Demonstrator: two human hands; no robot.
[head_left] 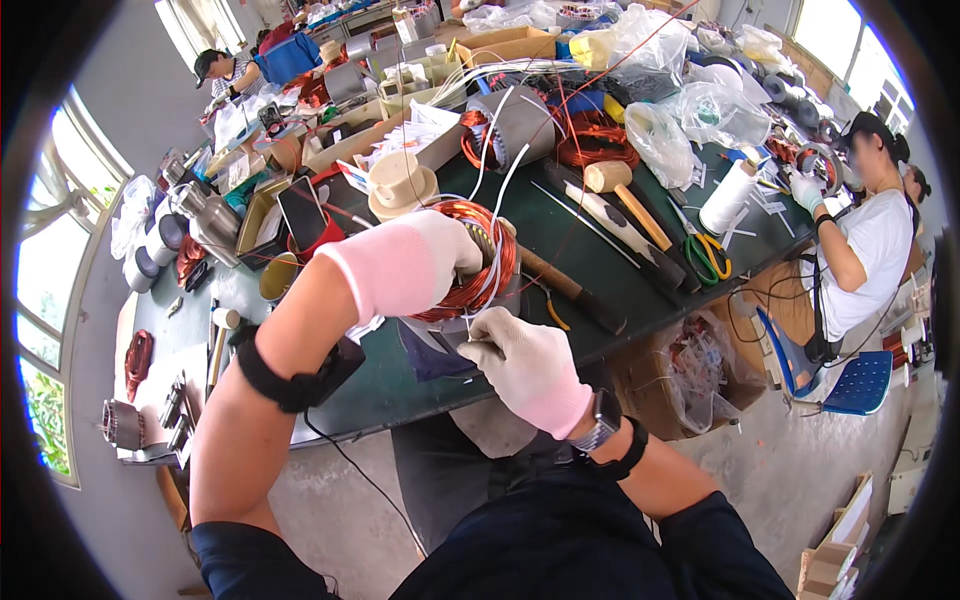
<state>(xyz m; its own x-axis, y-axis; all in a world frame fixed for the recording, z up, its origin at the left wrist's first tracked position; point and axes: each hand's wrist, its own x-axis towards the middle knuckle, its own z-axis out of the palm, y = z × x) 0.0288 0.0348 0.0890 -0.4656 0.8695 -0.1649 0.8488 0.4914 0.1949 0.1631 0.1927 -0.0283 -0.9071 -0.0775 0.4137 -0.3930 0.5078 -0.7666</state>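
A motor stator with copper windings (505,262) stands at the table's near edge, white sleeved leads (492,165) rising from it. My left hand (405,262), in a pink and white glove, lies over its left side with the fingers curled onto the copper coils. Just below the windings is my right hand (530,362), gloved alike, thumb and fingers pinched together. Whatever sits in that pinch is too small to make out. Thin copper-coloured wires cross the air above. A wooden-handled tool (565,280) lies immediately right of the stator.
Right of the stator lie a mallet (607,178), scissors (710,258) and a white thread spool (728,195). A beige plastic former (400,185) stands behind my left hand. Another wound stator (515,125) sits farther back. A co-worker (865,220) works at the right, another (225,75) far left.
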